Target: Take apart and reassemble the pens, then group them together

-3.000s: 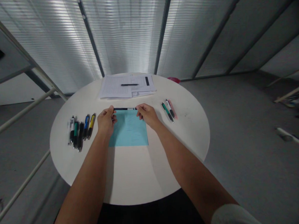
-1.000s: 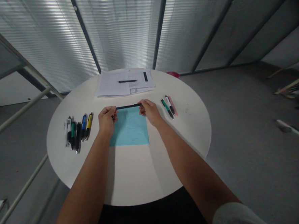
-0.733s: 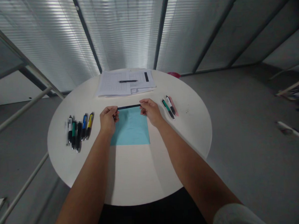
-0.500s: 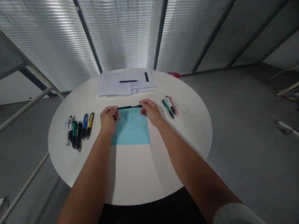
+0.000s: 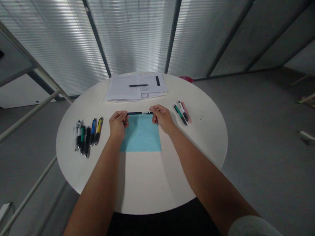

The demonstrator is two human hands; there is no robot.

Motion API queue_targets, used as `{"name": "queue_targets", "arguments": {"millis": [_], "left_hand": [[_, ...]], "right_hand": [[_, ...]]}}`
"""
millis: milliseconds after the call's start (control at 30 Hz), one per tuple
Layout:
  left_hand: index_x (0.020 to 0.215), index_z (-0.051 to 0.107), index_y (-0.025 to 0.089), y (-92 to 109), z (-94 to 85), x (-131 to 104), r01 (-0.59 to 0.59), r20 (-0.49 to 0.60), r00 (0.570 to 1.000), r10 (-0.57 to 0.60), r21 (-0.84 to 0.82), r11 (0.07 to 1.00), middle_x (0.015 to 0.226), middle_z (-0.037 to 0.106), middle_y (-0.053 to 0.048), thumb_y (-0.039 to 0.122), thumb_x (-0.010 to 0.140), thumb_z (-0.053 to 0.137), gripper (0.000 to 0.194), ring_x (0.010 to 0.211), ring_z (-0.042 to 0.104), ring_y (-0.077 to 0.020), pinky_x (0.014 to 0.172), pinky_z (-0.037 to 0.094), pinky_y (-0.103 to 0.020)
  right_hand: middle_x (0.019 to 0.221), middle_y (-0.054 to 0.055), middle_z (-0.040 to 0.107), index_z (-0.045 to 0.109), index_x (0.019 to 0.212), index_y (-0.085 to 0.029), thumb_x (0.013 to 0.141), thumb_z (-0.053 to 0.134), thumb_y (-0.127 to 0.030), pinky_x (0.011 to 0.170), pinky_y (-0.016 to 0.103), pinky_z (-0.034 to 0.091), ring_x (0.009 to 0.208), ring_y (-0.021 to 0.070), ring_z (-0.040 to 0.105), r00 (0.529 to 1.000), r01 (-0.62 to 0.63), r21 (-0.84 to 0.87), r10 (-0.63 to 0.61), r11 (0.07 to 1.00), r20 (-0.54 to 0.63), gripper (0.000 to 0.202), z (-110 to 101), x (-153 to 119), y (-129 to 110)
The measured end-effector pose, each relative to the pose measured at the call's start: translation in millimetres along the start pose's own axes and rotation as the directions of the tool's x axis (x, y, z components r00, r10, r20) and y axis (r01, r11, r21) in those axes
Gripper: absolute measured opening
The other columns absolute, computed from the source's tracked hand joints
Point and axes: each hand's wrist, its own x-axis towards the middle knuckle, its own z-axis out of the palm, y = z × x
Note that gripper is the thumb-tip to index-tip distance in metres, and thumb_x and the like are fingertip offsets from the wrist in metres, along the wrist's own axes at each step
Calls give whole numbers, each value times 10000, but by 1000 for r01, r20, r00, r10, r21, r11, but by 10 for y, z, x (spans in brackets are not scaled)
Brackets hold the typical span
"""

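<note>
A slim black pen is stretched level between my two hands, above the far edge of a light blue sheet. My left hand pinches its left end between thumb and curled fingers. The right end is in a pinch of my right hand, whose fingers cover the tip. The blue sheet lies flat on the round white table; my left hand and forearm hide part of its left edge. Faint marks show on the sheet.
Several pens lie grouped at the left, among them a yellow pen and a blue pen. To the right are a green pen and a white pen. A paper stack with a black pen lies at the back.
The whole view has shifted slightly, moving the scene a little right. My right hand's fingers now cover more of the pen's right end; both hands keep their pinch.
</note>
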Motion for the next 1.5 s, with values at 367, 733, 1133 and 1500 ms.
{"name": "queue_targets", "arguments": {"millis": [367,733,1133,1500], "left_hand": [[700,586,158,-5,-10,4,-2,0,1000,2,-8,1000,584,564,2,214,657,713,145,430,442,-67,393,300,-186],[718,601,154,-3,-9,6,3,3,1000,-3,-1,1000,607,584,-12,221,657,706,139,432,452,-66,387,301,-185],[745,605,152,1,-8,5,17,14,1000,-17,-8,1000,602,580,-9,215,654,707,150,430,460,-70,390,310,-184],[707,581,160,3,15,-7,4,11,1000,-5,18,1000,566,546,17,242,632,695,159,410,435,-72,372,293,-192]], "right_hand": [[575,-73,543,583,861,-208,746,655,-449,413,196,328,428,66,518,1000,-13,86,12,996,7,277,-5,11,3],[691,-59,573,575,858,-208,690,732,-465,421,196,334,445,46,499,999,24,70,-22,997,-29,345,24,5,-21],[622,-42,545,603,820,-193,793,581,-621,395,199,319,426,60,512,1000,-8,-4,8,1000,-14,429,30,14,-9],[642,-67,573,603,877,-219,696,719,-386,422,202,330,447,62,521,1000,-16,152,15,988,6,272,-21,24,22]]}}
